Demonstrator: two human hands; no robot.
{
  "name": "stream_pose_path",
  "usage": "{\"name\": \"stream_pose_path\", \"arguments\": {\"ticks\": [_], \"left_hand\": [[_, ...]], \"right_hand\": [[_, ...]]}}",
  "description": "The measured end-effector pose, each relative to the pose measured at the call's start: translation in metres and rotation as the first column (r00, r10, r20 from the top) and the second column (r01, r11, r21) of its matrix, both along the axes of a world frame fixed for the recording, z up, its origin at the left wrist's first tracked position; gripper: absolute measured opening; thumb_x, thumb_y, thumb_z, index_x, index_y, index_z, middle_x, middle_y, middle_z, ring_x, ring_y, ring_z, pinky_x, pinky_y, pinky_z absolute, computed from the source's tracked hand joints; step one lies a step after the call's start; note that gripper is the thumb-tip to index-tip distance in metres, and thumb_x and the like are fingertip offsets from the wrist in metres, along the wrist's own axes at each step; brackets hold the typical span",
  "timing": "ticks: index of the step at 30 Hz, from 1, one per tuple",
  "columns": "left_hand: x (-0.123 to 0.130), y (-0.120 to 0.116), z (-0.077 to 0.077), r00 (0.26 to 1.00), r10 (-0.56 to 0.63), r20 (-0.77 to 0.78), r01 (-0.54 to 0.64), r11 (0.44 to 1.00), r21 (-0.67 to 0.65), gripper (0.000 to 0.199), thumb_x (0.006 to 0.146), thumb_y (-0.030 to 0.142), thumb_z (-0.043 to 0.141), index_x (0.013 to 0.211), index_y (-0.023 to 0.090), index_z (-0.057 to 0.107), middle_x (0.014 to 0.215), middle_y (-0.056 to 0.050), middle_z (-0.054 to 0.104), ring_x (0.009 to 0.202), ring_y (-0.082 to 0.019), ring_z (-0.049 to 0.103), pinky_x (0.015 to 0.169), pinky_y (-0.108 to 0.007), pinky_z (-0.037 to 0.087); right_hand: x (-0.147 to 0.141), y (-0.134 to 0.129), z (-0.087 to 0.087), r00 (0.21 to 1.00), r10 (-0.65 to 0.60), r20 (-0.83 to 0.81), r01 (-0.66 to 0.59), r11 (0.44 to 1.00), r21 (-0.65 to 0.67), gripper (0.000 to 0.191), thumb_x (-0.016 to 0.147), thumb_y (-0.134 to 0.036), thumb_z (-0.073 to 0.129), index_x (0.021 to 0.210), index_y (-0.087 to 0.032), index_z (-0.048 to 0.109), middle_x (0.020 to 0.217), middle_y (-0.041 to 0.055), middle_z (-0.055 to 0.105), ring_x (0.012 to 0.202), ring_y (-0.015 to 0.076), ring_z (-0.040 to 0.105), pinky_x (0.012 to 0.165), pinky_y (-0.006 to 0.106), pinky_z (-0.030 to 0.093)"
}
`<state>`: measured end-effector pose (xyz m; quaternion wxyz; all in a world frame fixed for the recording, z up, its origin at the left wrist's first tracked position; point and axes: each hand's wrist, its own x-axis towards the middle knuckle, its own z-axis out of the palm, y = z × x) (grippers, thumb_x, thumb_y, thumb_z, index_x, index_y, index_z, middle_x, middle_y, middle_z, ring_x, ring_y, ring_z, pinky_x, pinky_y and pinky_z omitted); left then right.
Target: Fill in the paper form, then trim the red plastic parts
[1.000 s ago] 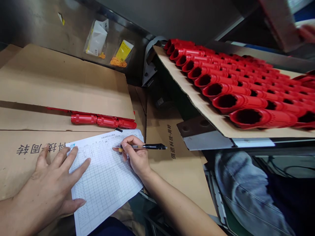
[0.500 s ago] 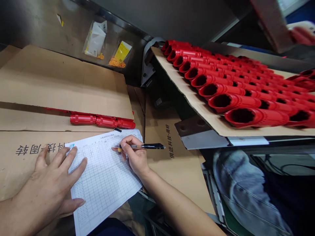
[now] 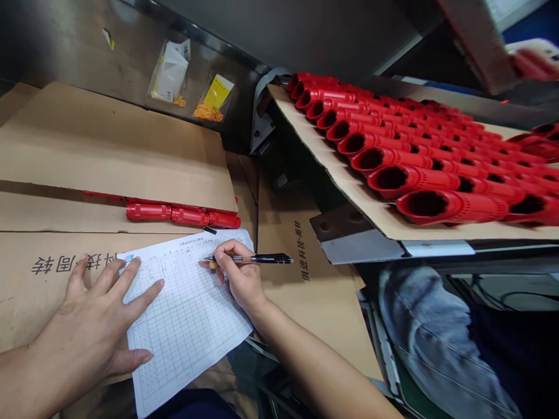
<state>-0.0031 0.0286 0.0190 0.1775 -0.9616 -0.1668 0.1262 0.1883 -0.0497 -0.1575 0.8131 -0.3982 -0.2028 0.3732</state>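
On the cardboard-covered counter (image 3: 52, 145) lies a gridded form sheet (image 3: 187, 314). Right hand (image 3: 238, 276) grips a black pen (image 3: 253, 259), tip on the sheet's upper rows. Left hand (image 3: 94, 326) lies flat, fingers spread, pinning the sheet's left edge. Red plastic tubes (image 3: 183, 215) lie just beyond; more red tubes (image 3: 414, 169) fill a cardboard tray (image 3: 349, 186) at right.

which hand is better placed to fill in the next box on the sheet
Right, likely: the right hand grips the pen, tip on the sheet. The left hand lies flat, pinning its edge.

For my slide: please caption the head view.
Right hand writes with pen on gridded form; left hand steadies it.
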Motion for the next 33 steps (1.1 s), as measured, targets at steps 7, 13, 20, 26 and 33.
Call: {"name": "stream_pose_path", "arguments": {"ticks": [7, 13, 20, 26, 33], "left_hand": [[-0.0014, 0.0003, -0.0003, 1.000, -0.011, 0.012, 0.011, 1.000, 0.003, 0.090, 0.055, 0.080, 0.085, 0.134, 0.036, 0.073, 0.140, -0.026, 0.063, 0.126, -0.053, 0.058, 0.111, -0.083, 0.020], [0.0005, 0.0001, -0.0013, 1.000, 0.001, 0.018, -0.001, 1.000, -0.004, 0.092, 0.053, 0.079, 0.086, 0.134, 0.037, 0.073, 0.141, -0.026, 0.063, 0.126, -0.053, 0.058, 0.111, -0.083, 0.020], [0.0003, -0.0012, 0.0003, 0.999, 0.021, 0.028, -0.020, 1.000, -0.018, 0.092, 0.052, 0.079, 0.087, 0.133, 0.036, 0.074, 0.141, -0.026, 0.063, 0.126, -0.053, 0.058, 0.112, -0.083, 0.021], [-0.0014, -0.0006, -0.0008, 1.000, 0.005, 0.025, -0.005, 1.000, -0.011, 0.091, 0.053, 0.079, 0.086, 0.134, 0.037, 0.073, 0.141, -0.025, 0.063, 0.126, -0.053, 0.058, 0.111, -0.083, 0.020], [-0.0029, -0.0002, -0.0008, 1.000, -0.012, 0.006, 0.012, 1.000, 0.009, 0.093, 0.055, 0.081, 0.084, 0.136, 0.037, 0.071, 0.142, -0.026, 0.062, 0.127, -0.052, 0.058, 0.111, -0.083, 0.021]], "right_hand": [[-0.0002, 0.0001, -0.0003, 1.000, 0.001, 0.007, -0.001, 1.000, -0.008, 0.033, 0.088, -0.047, 0.075, 0.076, -0.020, 0.059, 0.045, -0.0099, 0.047, 0.038, 0.0072, 0.044, 0.072, 0.037, 0.068], [-0.0004, 0.0005, -0.0001, 1.000, -0.003, 0.004, 0.003, 1.000, -0.003, 0.034, 0.087, -0.048, 0.075, 0.075, -0.020, 0.059, 0.046, -0.0102, 0.047, 0.038, 0.0064, 0.043, 0.072, 0.037, 0.068], [-0.0005, 0.0006, -0.0005, 1.000, -0.002, 0.008, 0.003, 1.000, -0.003, 0.036, 0.087, -0.050, 0.076, 0.076, -0.020, 0.059, 0.046, -0.0103, 0.047, 0.038, 0.0067, 0.044, 0.073, 0.038, 0.068], [-0.0006, 0.0009, -0.0014, 1.000, 0.000, 0.009, 0.000, 1.000, -0.005, 0.036, 0.087, -0.051, 0.076, 0.076, -0.021, 0.059, 0.046, -0.0103, 0.047, 0.038, 0.0069, 0.044, 0.073, 0.037, 0.068], [-0.0009, 0.0006, -0.0024, 1.000, -0.002, 0.006, 0.002, 1.000, -0.001, 0.034, 0.088, -0.048, 0.075, 0.077, -0.020, 0.060, 0.046, -0.0101, 0.048, 0.039, 0.0068, 0.044, 0.073, 0.037, 0.068]]}}
